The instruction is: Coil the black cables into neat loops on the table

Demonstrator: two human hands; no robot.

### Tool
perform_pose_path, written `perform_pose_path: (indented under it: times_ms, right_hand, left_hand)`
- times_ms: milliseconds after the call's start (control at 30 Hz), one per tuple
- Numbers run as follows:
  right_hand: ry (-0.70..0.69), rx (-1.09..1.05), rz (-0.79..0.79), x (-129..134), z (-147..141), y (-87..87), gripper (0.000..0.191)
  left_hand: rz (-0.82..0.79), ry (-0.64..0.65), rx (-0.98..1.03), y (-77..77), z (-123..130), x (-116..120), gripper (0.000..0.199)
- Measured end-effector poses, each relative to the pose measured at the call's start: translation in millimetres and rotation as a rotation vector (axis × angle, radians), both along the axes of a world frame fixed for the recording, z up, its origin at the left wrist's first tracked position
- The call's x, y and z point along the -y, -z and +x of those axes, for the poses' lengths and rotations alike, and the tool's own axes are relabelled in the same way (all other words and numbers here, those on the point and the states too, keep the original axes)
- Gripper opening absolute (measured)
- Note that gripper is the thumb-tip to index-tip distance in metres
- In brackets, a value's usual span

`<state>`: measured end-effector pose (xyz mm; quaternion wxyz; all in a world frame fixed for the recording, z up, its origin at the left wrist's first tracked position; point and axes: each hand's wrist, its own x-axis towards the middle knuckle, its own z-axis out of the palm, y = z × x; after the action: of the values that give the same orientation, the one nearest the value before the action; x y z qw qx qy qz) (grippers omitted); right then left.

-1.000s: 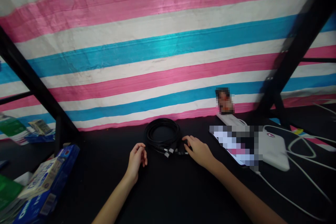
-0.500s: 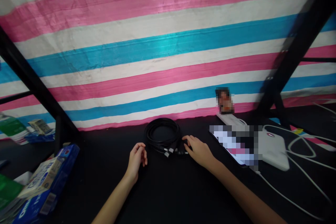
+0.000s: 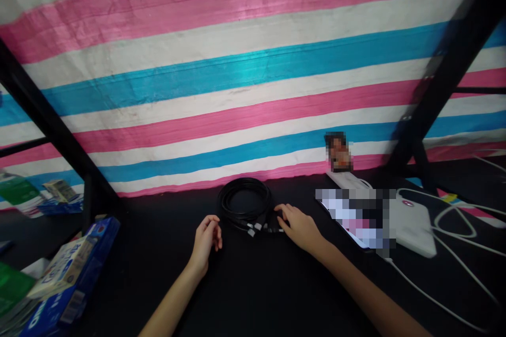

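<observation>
A coiled black cable (image 3: 245, 197) with silvery plug ends lies on the black table (image 3: 245, 295), close to the striped sheet. My left hand (image 3: 207, 237) is at the coil's lower left, its fingers loosely curled and apart, holding nothing. On the coil's right side, my right hand (image 3: 296, 224) rests with thumb and fingers spread, beside the black connector end; whether the fingertips touch it is hard to tell.
Blue boxes (image 3: 89, 268) and green packets (image 3: 13, 284) are at the left. A phone (image 3: 348, 221), partly pixelated, and a white power bank (image 3: 415, 224) with white cables lie at the right. Black frame legs (image 3: 438, 73) stand on both sides.
</observation>
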<state>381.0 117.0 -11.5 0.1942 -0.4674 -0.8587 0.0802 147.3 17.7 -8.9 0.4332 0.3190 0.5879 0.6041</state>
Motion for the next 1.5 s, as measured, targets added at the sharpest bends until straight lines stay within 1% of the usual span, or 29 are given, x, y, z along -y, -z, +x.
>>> perform_pose_path:
  times_ms: [1500]
  right_hand:
    - [-0.006, 0.008, 0.016, 1.0, 0.1, 0.1, 0.022]
  left_hand:
    - [0.008, 0.008, -0.028, 0.3, 2.1, 2.0, 0.022]
